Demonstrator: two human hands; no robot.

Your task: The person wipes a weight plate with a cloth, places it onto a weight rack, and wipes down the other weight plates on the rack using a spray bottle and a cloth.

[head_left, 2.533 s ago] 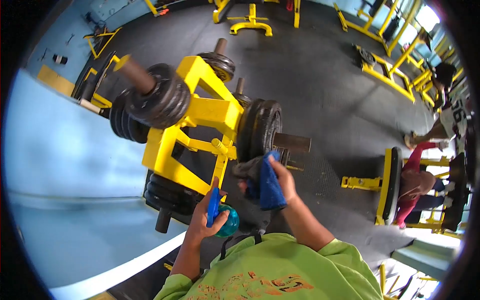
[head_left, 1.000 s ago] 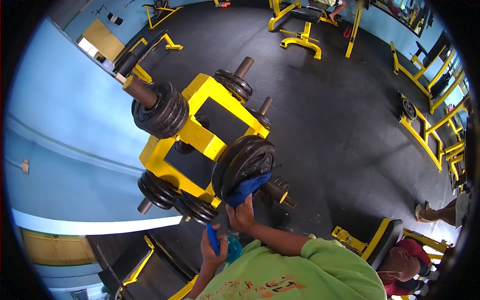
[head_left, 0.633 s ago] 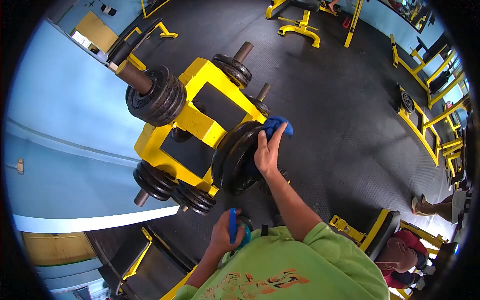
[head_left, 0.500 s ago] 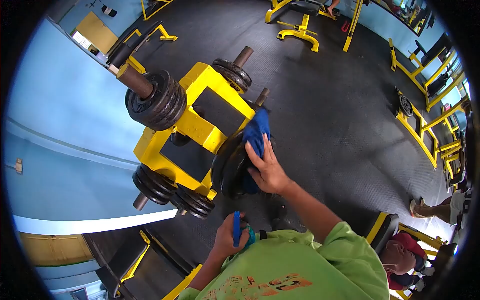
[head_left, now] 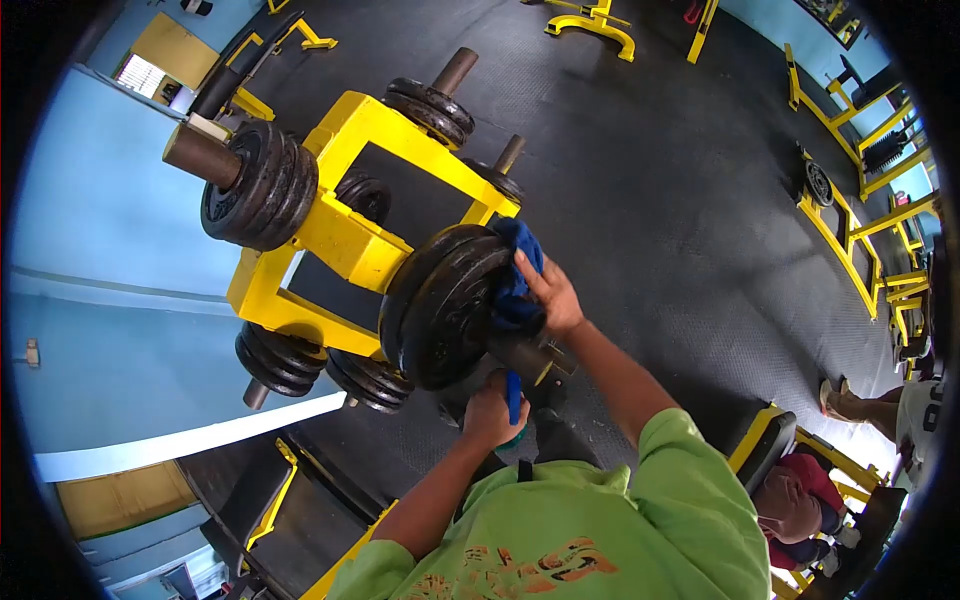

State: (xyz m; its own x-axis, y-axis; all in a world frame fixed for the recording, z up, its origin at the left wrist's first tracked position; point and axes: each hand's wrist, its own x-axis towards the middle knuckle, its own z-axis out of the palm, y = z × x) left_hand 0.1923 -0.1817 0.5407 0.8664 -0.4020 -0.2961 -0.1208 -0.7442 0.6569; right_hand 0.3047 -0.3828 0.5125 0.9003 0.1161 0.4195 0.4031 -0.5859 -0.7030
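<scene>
My right hand holds a blue cloth against the outer rim of a large black weight plate. That plate sits with another on a peg at the near right of a yellow rack. Below the plates, my left hand is wrapped round a bottle with a blue spray head; most of the teal bottle is hidden. Further black plates hang on the rack's upper left peg, and smaller ones sit on the lower left and far pegs.
A blue wall runs along the left. At the lower right a person in red is by a bench, and another person's legs show at the right edge. Yellow gym machines stand right, with a black bench lower left.
The cloth in my right hand went from the plate's lower edge up to its right rim. My left hand, still round the bottle, has risen closer to the plates. The view has shifted.
</scene>
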